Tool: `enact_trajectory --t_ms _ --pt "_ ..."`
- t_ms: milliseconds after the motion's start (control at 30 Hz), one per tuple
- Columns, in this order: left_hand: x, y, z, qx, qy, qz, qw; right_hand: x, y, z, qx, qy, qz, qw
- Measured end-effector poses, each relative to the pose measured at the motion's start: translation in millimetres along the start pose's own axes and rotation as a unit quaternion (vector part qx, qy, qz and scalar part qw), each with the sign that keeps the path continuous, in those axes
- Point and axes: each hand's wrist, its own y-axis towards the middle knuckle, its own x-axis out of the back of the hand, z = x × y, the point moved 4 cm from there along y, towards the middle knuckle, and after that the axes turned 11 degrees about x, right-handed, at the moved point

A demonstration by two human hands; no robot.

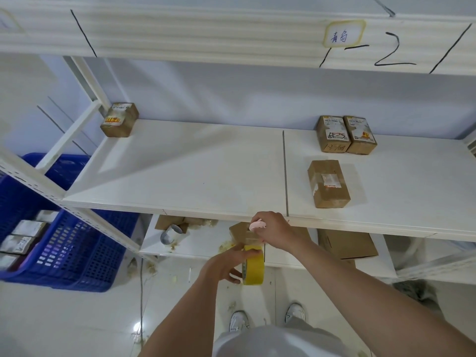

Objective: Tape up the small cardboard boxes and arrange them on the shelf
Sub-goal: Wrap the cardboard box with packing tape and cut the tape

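My left hand [226,264] grips a yellow roll of tape [253,265] just below the front edge of the white shelf [180,171]. My right hand [273,229] holds a small pink tool [257,224] against a small cardboard box [242,234], which is mostly hidden behind both hands; what supports the box cannot be told. A strip of tape runs from the roll up to that box. On the shelf lie one brown box at the right [328,184], a pair of labelled boxes behind it [346,134], and one box at the far left corner [119,120].
A blue plastic crate [77,251] with several small packages stands on the floor at the left. The lower shelf holds a grey tape roll [172,234], cardboard pieces [346,243] and scraps. An upper shelf board [231,34] with a label hangs above.
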Motion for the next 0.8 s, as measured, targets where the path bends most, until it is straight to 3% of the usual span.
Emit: enact_trajectory --t_ms 300,800 --pt "0.8 -1.7 1.4 0.021 -0.055 0.028 0.998 -5.3 -4.7 -4.5 0.004 0.012 -0.035 0.999" --pt "3.7 -3.6 3.4 0.071 -0.073 0.039 0.994 -9.7 -5.6 -7.1 -0.004 0.006 -0.011 1.0"
